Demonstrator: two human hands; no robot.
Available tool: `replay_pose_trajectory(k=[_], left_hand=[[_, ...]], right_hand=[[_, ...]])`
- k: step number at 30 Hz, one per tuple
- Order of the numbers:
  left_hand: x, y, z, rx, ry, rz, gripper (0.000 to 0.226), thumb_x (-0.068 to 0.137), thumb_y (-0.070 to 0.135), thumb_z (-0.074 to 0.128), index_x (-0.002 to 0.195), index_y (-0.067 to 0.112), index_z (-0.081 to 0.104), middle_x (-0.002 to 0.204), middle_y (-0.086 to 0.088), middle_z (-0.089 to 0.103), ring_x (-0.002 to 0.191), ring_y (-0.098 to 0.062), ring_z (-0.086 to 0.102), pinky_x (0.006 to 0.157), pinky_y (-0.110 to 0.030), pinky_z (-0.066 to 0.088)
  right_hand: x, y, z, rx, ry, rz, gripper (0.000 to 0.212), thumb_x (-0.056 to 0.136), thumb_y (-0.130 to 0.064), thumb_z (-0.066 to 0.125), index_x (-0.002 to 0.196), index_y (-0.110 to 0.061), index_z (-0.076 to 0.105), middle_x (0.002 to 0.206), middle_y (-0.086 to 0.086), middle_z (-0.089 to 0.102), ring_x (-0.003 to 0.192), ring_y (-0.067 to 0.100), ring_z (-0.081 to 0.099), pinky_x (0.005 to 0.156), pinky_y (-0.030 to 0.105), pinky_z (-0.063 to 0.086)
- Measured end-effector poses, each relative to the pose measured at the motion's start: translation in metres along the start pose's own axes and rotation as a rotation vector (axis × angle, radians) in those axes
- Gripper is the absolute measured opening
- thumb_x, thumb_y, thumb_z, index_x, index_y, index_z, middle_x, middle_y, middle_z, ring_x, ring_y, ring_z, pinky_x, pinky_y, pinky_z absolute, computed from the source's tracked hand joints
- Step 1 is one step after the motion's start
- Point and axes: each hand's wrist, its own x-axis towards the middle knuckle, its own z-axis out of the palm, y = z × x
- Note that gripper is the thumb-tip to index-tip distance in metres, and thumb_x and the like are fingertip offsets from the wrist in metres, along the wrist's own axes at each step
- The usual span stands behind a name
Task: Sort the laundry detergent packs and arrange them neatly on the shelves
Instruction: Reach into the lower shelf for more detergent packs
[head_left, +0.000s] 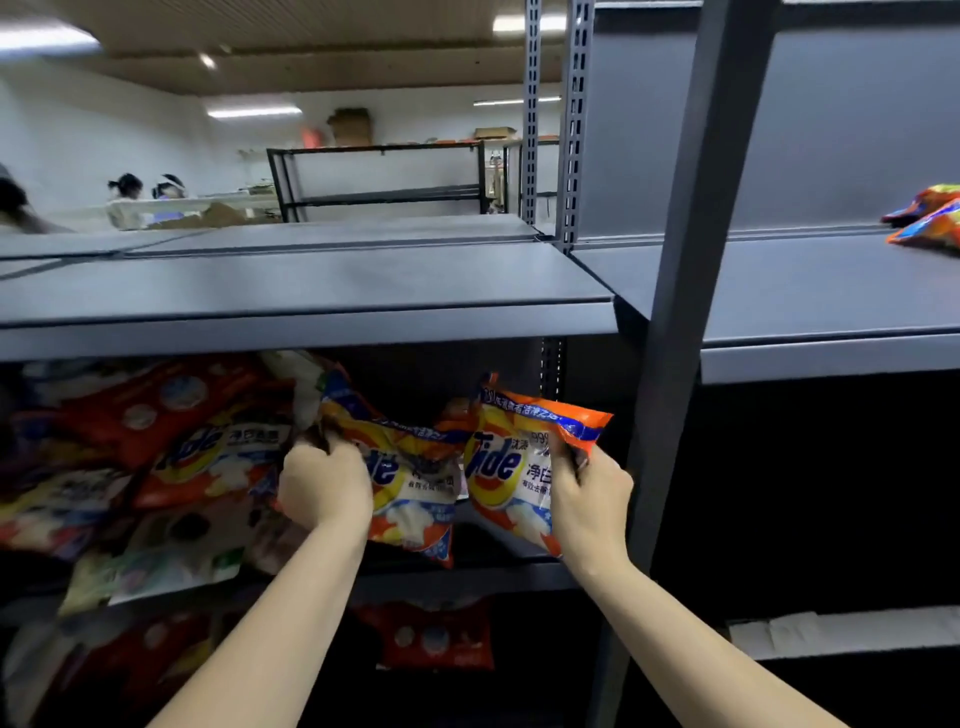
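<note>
Grey shelving (311, 291), middle shelf cluttered. Left hand (324, 486) and right hand (589, 493) each pinch a Tide pack: left pack (410, 493), right pack (511, 467). Risk: corner grips slip, packs drop.

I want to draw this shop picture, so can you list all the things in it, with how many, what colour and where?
Held Tide packs: two, orange and yellow; left one, right one, middle shelf.
Jumbled packs: many, red, orange, pale; middle shelf, left.
Red pack: one, bottom shelf.
Orange packs: about two, upper shelf, far right.
Shelf boards: grey, several.
Post: one, grey, right of centre.
Black rack: one, background.
Left hand: gripping left pack.
Right hand: gripping right pack.
</note>
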Motion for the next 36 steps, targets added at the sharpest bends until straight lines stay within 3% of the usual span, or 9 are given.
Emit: replay_pose_trajectory(k=[4, 9, 12, 19, 22, 27, 31, 36], left_hand=[[-0.036, 0.007, -0.028, -0.095, 0.070, 0.156, 0.041, 0.099, 0.032, 0.039, 0.067, 0.010, 0.050, 0.069, -0.011, 0.057, 0.066, -0.034, 0.052, 0.060, -0.035, 0.033], [-0.074, 0.027, -0.052, -0.226, 0.052, 0.229, 0.044, 0.100, 0.039, 0.037, 0.069, 0.012, 0.052, 0.059, 0.004, 0.054, 0.053, -0.013, 0.051, 0.051, -0.025, 0.031], [-0.097, 0.043, -0.068, -0.280, -0.003, 0.258, 0.044, 0.100, 0.039, 0.038, 0.063, 0.016, 0.045, 0.056, 0.008, 0.052, 0.050, -0.006, 0.049, 0.047, -0.022, 0.030], [-0.150, 0.084, -0.083, -0.499, -0.131, 0.317, 0.045, 0.097, 0.042, 0.041, 0.059, 0.020, 0.047, 0.056, 0.006, 0.056, 0.052, -0.009, 0.055, 0.050, -0.025, 0.038], [-0.172, 0.109, -0.079, -0.627, -0.215, 0.302, 0.045, 0.093, 0.047, 0.040, 0.059, 0.018, 0.049, 0.058, 0.004, 0.058, 0.056, -0.019, 0.059, 0.055, -0.034, 0.048], [-0.212, 0.165, -0.065, -0.755, -0.290, 0.328, 0.049, 0.088, 0.053, 0.040, 0.061, 0.014, 0.048, 0.060, -0.006, 0.058, 0.063, -0.032, 0.059, 0.065, -0.053, 0.053], [-0.243, 0.218, -0.036, -0.827, -0.339, 0.361, 0.047, 0.086, 0.058, 0.039, 0.069, 0.018, 0.056, 0.071, -0.004, 0.067, 0.073, -0.030, 0.066, 0.072, -0.051, 0.056], [-0.280, 0.300, 0.027, -0.884, -0.258, 0.359, 0.047, 0.088, 0.049, 0.041, 0.060, 0.013, 0.052, 0.060, 0.004, 0.058, 0.065, -0.026, 0.058, 0.064, -0.035, 0.050]], right_hand=[[-0.017, -0.005, -0.028, 0.000, 0.044, -0.036, 0.026, 0.094, -0.029, 0.056, 0.069, -0.034, 0.053, 0.071, -0.012, 0.066, 0.068, 0.010, 0.067, 0.062, 0.037, 0.057], [-0.027, -0.025, -0.069, 0.143, 0.148, -0.082, 0.013, 0.082, -0.046, 0.055, 0.079, -0.033, 0.057, 0.076, -0.021, 0.066, 0.073, -0.002, 0.068, 0.055, 0.015, 0.054], [-0.027, -0.033, -0.097, 0.160, 0.264, -0.104, 0.010, 0.088, -0.029, 0.063, 0.079, -0.024, 0.061, 0.074, -0.019, 0.067, 0.069, -0.004, 0.067, 0.052, 0.008, 0.049], [-0.025, -0.050, -0.166, 0.110, 0.419, -0.201, 0.020, 0.089, -0.017, 0.064, 0.072, -0.028, 0.060, 0.068, -0.019, 0.069, 0.064, 0.000, 0.068, 0.053, 0.012, 0.050], [-0.019, -0.059, -0.198, 0.131, 0.496, -0.243, 0.017, 0.089, -0.015, 0.064, 0.073, -0.022, 0.063, 0.070, -0.018, 0.070, 0.063, 0.000, 0.068, 0.053, 0.010, 0.049], [0.006, -0.070, -0.265, 0.246, 0.625, -0.250, 0.016, 0.082, -0.025, 0.061, 0.067, -0.021, 0.066, 0.068, -0.004, 0.072, 0.062, 0.014, 0.070, 0.054, 0.026, 0.055], [0.048, -0.068, -0.322, 0.354, 0.703, -0.271, 0.013, 0.081, -0.022, 0.062, 0.073, -0.014, 0.068, 0.066, -0.008, 0.072, 0.062, 0.010, 0.070, 0.051, 0.018, 0.050], [0.120, -0.047, -0.397, 0.376, 0.749, -0.333, 0.016, 0.080, -0.019, 0.064, 0.066, -0.014, 0.067, 0.063, -0.011, 0.069, 0.059, 0.004, 0.067, 0.053, 0.018, 0.049]])
